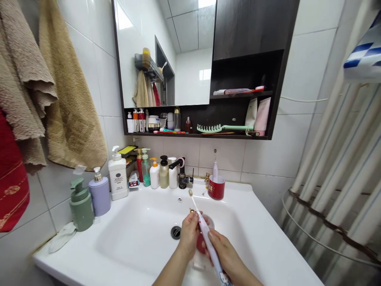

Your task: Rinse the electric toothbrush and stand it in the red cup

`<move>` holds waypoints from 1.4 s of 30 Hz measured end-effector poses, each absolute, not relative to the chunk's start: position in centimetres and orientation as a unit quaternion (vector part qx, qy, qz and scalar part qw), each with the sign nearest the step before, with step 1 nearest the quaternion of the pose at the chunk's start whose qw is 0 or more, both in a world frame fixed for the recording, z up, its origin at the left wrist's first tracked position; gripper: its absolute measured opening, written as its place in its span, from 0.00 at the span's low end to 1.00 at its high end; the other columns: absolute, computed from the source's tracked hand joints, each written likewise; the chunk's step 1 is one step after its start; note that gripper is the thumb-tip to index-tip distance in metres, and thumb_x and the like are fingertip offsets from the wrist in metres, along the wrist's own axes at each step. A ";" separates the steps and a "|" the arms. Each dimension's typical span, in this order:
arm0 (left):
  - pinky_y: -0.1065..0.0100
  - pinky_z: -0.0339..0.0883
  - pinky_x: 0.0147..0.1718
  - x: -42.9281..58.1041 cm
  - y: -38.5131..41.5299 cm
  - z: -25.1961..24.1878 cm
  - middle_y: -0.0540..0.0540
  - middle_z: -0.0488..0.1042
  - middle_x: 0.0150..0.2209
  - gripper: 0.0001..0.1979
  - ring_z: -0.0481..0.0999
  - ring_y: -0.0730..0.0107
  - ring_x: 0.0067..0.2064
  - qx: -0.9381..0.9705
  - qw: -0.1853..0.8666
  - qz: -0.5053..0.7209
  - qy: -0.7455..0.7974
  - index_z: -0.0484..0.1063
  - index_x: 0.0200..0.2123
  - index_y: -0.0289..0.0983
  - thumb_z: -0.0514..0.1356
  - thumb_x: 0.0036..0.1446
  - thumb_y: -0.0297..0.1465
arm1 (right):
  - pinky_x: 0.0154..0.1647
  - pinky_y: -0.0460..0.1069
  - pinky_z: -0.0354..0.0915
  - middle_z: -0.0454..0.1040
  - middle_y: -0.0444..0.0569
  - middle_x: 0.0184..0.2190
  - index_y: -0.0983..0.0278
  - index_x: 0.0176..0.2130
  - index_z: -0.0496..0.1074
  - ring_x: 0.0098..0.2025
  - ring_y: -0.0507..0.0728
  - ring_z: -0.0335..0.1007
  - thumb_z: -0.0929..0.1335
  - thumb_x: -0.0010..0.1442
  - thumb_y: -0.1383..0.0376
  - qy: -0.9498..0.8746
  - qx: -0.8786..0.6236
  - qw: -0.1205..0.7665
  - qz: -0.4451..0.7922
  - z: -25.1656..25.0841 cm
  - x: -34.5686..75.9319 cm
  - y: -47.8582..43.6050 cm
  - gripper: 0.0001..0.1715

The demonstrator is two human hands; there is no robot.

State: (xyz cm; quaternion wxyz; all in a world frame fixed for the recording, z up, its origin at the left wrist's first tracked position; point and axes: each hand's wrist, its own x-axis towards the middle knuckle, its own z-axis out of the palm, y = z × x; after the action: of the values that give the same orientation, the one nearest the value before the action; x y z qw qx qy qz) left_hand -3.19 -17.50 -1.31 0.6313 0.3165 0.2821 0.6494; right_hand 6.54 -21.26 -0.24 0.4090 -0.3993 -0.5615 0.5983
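Note:
A white electric toothbrush (206,231) slants up and away over the sink (131,222), its brush head pointing at the faucet. My right hand (226,253) is wrapped round its thick handle, which has a cartoon print near the bottom. The fingers of my left hand (189,231) are closed at the toothbrush's slim neck, where it meets the handle. Below and behind my hands a red cup (201,243) with a pale rim is in the basin, largely hidden by them.
A black faucet (182,178) stands at the back rim, beside several pump bottles (154,174). Right of it, a red cup (216,188) holds another toothbrush (215,171). Above hangs a mirror cabinet (190,136) with shelves. Towels (70,91) hang left; pipes (327,167) run right.

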 end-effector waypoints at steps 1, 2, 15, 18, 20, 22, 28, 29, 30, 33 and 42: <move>0.69 0.60 0.31 -3.2 -17.7 -1.1 0.46 0.70 0.23 0.14 0.69 0.71 0.27 0.300 0.642 0.650 0.276 0.65 0.25 0.33 0.58 0.37 0.37 | 0.13 0.41 0.51 0.59 0.39 0.14 0.66 0.25 0.59 0.13 0.44 0.51 0.55 0.49 0.52 -0.562 -0.393 0.397 0.611 -0.6 6.4 -21.3 0.20; 0.70 0.60 0.30 -3.3 -17.8 -1.0 0.47 0.69 0.21 0.12 0.69 0.73 0.25 0.281 0.647 0.653 0.274 0.64 0.24 0.33 0.59 0.36 0.36 | 0.12 0.41 0.51 0.60 0.39 0.15 0.65 0.25 0.59 0.12 0.44 0.51 0.56 0.48 0.51 -0.564 -0.386 0.381 0.623 -0.9 6.4 -21.2 0.20; 0.71 0.62 0.30 -4.7 -16.7 -1.2 0.47 0.69 0.21 0.04 0.69 0.76 0.24 0.201 0.608 0.697 0.323 0.63 0.21 0.32 0.57 0.39 0.26 | 0.09 0.41 0.49 0.56 0.38 0.15 0.66 0.35 0.58 0.12 0.45 0.50 0.56 0.48 0.57 -0.636 -0.481 0.316 0.514 -2.5 5.4 -21.3 0.17; 0.71 0.63 0.29 -4.7 -16.7 -1.0 0.47 0.69 0.21 0.03 0.69 0.76 0.23 0.191 0.606 0.698 0.330 0.63 0.21 0.32 0.56 0.40 0.26 | 0.08 0.40 0.47 0.56 0.38 0.16 0.65 0.34 0.58 0.11 0.44 0.50 0.56 0.48 0.56 -0.631 -0.483 0.308 0.524 -2.3 5.4 -21.2 0.17; 0.72 0.62 0.29 -4.7 -16.7 -1.0 0.47 0.70 0.21 0.03 0.69 0.76 0.23 0.187 0.607 0.697 0.332 0.64 0.21 0.32 0.56 0.40 0.25 | 0.08 0.40 0.47 0.56 0.37 0.15 0.64 0.32 0.57 0.10 0.44 0.50 0.55 0.48 0.55 -0.628 -0.487 0.305 0.525 -2.3 5.5 -21.0 0.17; 0.72 0.62 0.29 -4.7 -16.6 -0.9 0.47 0.69 0.21 0.02 0.69 0.76 0.23 0.182 0.609 0.696 0.335 0.63 0.21 0.32 0.56 0.40 0.25 | 0.07 0.40 0.47 0.57 0.38 0.15 0.65 0.30 0.57 0.10 0.44 0.50 0.54 0.49 0.54 -0.626 -0.472 0.282 0.553 -2.4 5.6 -20.9 0.17; 0.72 0.62 0.29 -4.6 -16.5 -1.1 0.48 0.69 0.20 0.02 0.68 0.77 0.23 0.176 0.604 0.705 0.326 0.63 0.20 0.33 0.56 0.40 0.25 | 0.09 0.41 0.48 0.56 0.37 0.14 0.64 0.34 0.57 0.10 0.45 0.50 0.56 0.48 0.55 -0.649 -0.508 0.309 0.475 -2.0 5.4 -21.3 0.17; 0.73 0.61 0.29 -4.6 -16.4 -1.2 0.48 0.68 0.19 0.02 0.68 0.77 0.23 0.175 0.604 0.705 0.328 0.62 0.20 0.33 0.56 0.40 0.25 | 0.09 0.41 0.48 0.56 0.37 0.14 0.64 0.31 0.57 0.10 0.44 0.49 0.55 0.48 0.54 -0.641 -0.501 0.301 0.498 -1.9 5.4 -21.3 0.17; 0.73 0.61 0.28 -4.6 -16.4 -1.2 0.48 0.68 0.19 0.03 0.68 0.77 0.22 0.173 0.604 0.703 0.332 0.62 0.19 0.33 0.55 0.41 0.25 | 0.08 0.41 0.47 0.56 0.37 0.15 0.64 0.29 0.57 0.10 0.44 0.49 0.54 0.48 0.53 -0.630 -0.493 0.288 0.527 -1.7 5.3 -21.4 0.17; 0.73 0.61 0.28 -4.6 -16.4 -1.3 0.49 0.68 0.18 0.03 0.68 0.78 0.22 0.166 0.602 0.703 0.339 0.62 0.19 0.33 0.54 0.42 0.24 | 0.07 0.40 0.45 0.56 0.37 0.15 0.63 0.27 0.55 0.09 0.44 0.48 0.54 0.48 0.53 -0.622 -0.495 0.274 0.541 -1.5 5.2 -21.5 0.16; 0.73 0.62 0.27 -4.6 -16.2 -1.3 0.49 0.68 0.18 0.04 0.67 0.78 0.21 0.155 0.600 0.704 0.346 0.61 0.18 0.33 0.54 0.42 0.23 | 0.09 0.41 0.46 0.56 0.36 0.14 0.63 0.27 0.55 0.09 0.44 0.48 0.55 0.47 0.52 -0.621 -0.514 0.274 0.525 -2.0 5.1 -21.3 0.16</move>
State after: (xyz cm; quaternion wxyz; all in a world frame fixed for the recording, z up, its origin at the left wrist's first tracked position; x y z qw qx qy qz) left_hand -4.63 -16.22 -1.33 0.6003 0.1553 0.3458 0.7043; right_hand 5.07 -21.35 -1.97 0.2737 -0.5138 -0.6210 0.5248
